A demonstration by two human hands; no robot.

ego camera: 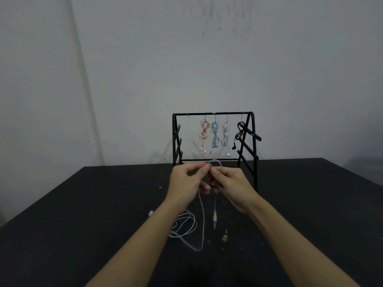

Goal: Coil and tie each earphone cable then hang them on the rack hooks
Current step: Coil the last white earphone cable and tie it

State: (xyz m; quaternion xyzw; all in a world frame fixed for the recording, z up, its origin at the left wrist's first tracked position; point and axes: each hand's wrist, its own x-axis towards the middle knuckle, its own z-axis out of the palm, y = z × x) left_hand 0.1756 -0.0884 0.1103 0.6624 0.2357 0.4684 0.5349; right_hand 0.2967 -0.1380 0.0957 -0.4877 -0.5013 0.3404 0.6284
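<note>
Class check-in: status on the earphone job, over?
Left hand and right hand pinch white earphone cable, uncoiled. Four bundles hung on rack; one hook free. Nothing blocking.

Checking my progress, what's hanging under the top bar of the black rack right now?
Four tied earphone bundles: orange, blue, white, black. The leftmost hook hangs bare. The rack's side post partly covers the black one.

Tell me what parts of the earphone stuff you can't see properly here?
Head view only:
- White cable: the stretch between the left hand and right hand is covered by fingers.
- One earbud: partly behind the left forearm.
- Ties on the hung bundles, like the pink one: too small.
</note>
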